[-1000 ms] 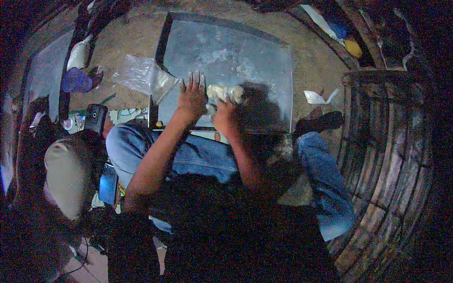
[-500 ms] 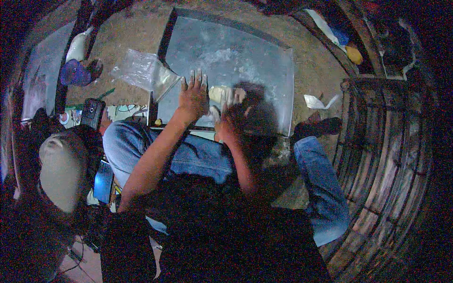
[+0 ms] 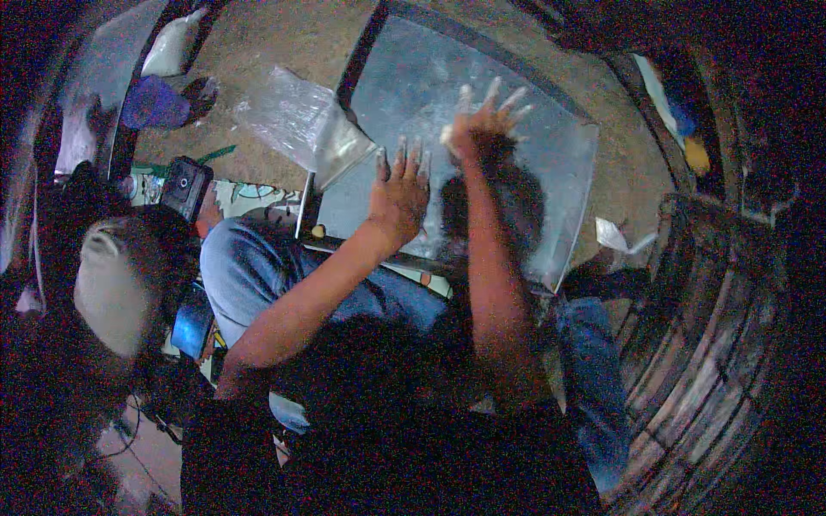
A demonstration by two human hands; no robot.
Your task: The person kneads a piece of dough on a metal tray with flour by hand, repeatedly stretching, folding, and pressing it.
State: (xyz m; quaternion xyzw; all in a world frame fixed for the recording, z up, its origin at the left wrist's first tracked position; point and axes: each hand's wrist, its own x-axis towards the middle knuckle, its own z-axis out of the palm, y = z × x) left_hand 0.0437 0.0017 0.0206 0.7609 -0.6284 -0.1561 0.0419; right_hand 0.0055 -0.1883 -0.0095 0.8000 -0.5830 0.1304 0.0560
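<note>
On a grey tray [image 3: 404,69] dusted with white powder, my left hand [image 3: 398,193] is open, palm down with fingertips whitened. My right hand [image 3: 486,122] is farther forward and right, fingers spread and slightly blurred, over a pale doughy piece [image 3: 448,135] that it largely hides. A clear plastic bag [image 3: 284,116] with pale material inside lies across the tray's left edge. A small yellowish lump [image 3: 317,230] is near the tray's lower left corner.
A person in a beige cap [image 3: 112,284] is at my left, near a black phone-like device [image 3: 187,187]. A second tray [image 3: 107,47], a white sack [image 3: 172,45] and a purple item [image 3: 153,101] lie beyond. Bamboo slats [image 3: 697,344] and a white scrap [image 3: 613,234] are right.
My right hand has pushed forward and right from the tray's near middle, fingers fanning out over the pale piece. The whole view has shifted, with the tray now appearing farther right.
</note>
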